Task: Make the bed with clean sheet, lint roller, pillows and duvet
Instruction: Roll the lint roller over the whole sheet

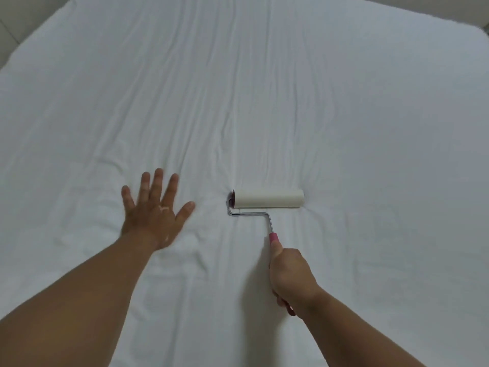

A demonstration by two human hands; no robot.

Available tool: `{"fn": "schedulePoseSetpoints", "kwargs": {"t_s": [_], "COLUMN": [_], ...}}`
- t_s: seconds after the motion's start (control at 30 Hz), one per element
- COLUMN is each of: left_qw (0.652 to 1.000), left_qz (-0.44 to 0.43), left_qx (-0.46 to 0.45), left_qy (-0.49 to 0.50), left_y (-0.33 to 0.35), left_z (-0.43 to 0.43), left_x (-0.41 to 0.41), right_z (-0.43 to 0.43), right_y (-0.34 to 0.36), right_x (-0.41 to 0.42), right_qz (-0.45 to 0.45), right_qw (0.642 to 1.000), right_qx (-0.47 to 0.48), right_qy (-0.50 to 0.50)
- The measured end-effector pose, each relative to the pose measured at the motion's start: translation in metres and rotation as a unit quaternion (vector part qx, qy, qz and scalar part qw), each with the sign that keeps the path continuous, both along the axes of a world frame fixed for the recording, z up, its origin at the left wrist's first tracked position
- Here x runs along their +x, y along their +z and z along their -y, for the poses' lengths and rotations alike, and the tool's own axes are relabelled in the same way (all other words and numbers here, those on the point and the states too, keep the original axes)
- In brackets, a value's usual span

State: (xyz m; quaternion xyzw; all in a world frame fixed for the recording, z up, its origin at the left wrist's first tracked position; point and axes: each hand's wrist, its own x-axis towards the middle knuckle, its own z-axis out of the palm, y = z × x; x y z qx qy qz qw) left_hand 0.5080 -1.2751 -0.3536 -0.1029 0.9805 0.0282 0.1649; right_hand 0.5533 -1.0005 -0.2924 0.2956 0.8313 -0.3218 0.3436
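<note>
A white sheet [264, 88] covers the whole bed, lightly creased down the middle. The lint roller [268, 198] lies with its white drum flat on the sheet, right of centre; a bent metal rod joins it to a pink handle. My right hand [291, 276] is shut around that pink handle, below the drum. My left hand [154, 211] rests palm down on the sheet to the left of the roller, fingers spread, holding nothing. No pillows or duvet are in view.
The bed's far edge runs along the top, with a beige floor or wall strip [16, 27] at the upper left and a dark corner [485, 30] at the upper right. Sheet wrinkles bunch around my left wrist.
</note>
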Motion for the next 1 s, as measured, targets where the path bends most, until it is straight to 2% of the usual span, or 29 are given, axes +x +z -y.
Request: {"fn": "schedulePoseSetpoints", "kwargs": {"t_s": [0.13,0.27,0.4,0.5,0.6,0.7,0.83,1.0], "left_qw": [1.0,0.998,0.995,0.994,0.993,0.993,0.994,0.997], "left_qz": [-0.013,-0.021,-0.061,-0.078,-0.087,-0.077,-0.056,-0.028], "left_qx": [-0.007,-0.018,-0.021,-0.009,-0.01,-0.02,-0.027,-0.028], "left_qy": [-0.019,-0.047,-0.073,-0.073,-0.079,-0.089,-0.088,-0.064], "left_y": [0.002,0.003,0.0,-0.001,-0.002,-0.004,-0.005,-0.005], "left_z": [-0.017,-0.042,-0.072,-0.092,-0.107,-0.12,-0.136,-0.168], "left_x": [0.051,0.107,0.174,0.218,0.256,0.288,0.321,0.347], "right_z": [-0.016,-0.033,-0.05,-0.068,-0.084,-0.097,-0.114,-0.135], "right_y": [0.004,0.006,0.018,0.012,0.005,-0.003,-0.007,0.001], "right_x": [0.057,0.119,0.181,0.229,0.276,0.315,0.36,0.404], "right_qz": [-0.016,-0.054,-0.071,-0.085,-0.057,-0.038,-0.046,0.014], "right_qw": [1.0,0.992,0.986,0.989,0.988,0.992,0.989,0.999], "right_qx": [-0.004,-0.01,0.007,-0.005,-0.014,-0.002,-0.01,-0.018], "right_qy": [0.008,0.112,0.153,0.123,0.142,0.119,0.14,0.042]}}
